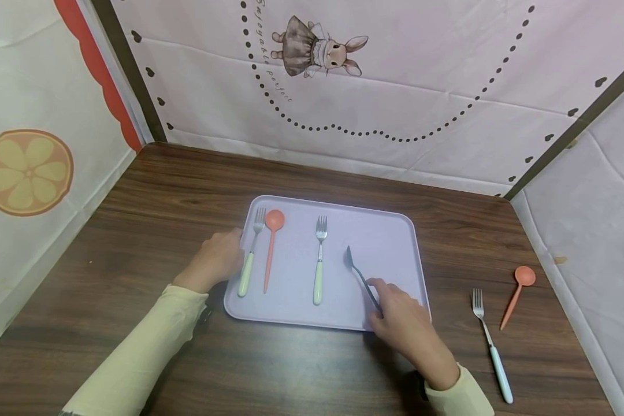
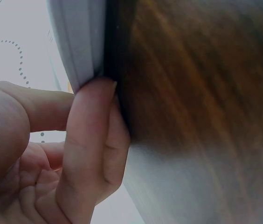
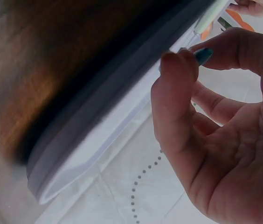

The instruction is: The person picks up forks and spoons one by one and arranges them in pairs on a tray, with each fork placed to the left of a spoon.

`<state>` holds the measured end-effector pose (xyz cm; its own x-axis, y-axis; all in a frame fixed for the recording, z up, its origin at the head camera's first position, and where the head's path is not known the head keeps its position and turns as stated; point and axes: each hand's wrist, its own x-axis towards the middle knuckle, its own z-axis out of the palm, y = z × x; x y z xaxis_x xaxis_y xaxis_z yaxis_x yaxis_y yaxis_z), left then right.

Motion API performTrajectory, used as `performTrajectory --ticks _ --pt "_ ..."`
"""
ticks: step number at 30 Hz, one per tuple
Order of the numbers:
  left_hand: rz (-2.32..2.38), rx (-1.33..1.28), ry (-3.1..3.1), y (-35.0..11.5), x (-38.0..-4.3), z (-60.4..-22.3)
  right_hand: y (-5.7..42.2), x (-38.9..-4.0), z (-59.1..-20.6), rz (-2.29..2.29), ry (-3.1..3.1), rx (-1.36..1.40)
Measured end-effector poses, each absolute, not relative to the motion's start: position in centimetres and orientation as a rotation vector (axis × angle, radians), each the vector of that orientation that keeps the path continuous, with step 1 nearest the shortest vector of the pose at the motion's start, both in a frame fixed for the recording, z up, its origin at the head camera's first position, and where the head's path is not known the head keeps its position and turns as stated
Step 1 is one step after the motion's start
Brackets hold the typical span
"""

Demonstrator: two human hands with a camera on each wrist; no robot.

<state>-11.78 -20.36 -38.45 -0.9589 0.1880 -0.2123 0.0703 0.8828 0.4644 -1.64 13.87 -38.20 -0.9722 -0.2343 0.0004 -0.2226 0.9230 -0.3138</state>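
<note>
A pale lilac tray lies on the wooden table. At its left edge my left hand pinches the rim; the left wrist view shows fingertips against the tray's side wall. Over the tray's right front part, my right hand holds a dark teal spoon near the handle end, its bowl pointing away and tilted to the left. In the right wrist view the teal handle end shows between thumb and finger. On the tray lie a green-handled fork, an orange spoon and another green-handled fork.
Right of the tray, a fork with a pale blue handle and a second orange spoon lie on the table. Printed cloth walls stand behind and on both sides.
</note>
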Motion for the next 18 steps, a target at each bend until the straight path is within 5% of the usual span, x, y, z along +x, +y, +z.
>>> performTrajectory --ticks 18 --pt "0.683 0.156 2.776 -20.5 -11.8 -38.4 12.4 -2.3 -38.5 -0.566 3.025 -0.521"
